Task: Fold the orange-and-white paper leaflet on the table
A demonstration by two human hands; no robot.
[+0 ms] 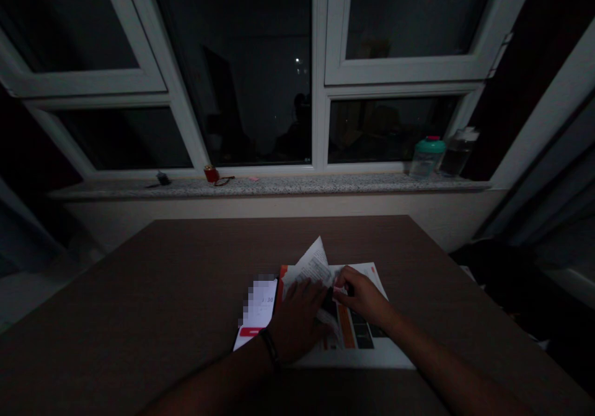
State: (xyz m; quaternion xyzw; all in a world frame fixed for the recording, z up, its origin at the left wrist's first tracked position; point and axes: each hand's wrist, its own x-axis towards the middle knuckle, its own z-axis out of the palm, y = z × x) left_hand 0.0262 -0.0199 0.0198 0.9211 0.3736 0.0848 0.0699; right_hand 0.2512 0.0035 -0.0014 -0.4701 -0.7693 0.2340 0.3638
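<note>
My left hand (300,317) lies flat with its fingers spread over a printed sheet of paper (316,261), whose pointed corner sticks up beyond the fingertips. Under it is a printed booklet or large sheet (356,354) with orange and dark picture blocks. Just right of the left fingertips, my right hand (360,292) is closed in a pinch near the paper's edge; what sits between its fingertips is too dark and small to name. Beside my left wrist, a phone (260,310) with a lit screen lies on the table, partly covered by the forearm.
The brown wooden table (199,267) reaches toward a speckled stone windowsill (297,185). On the sill stand a teal-lidded shaker bottle (427,155), a clear bottle (458,152), a small red object (211,173) and a small dark object (162,178). Dark items lie right of the table.
</note>
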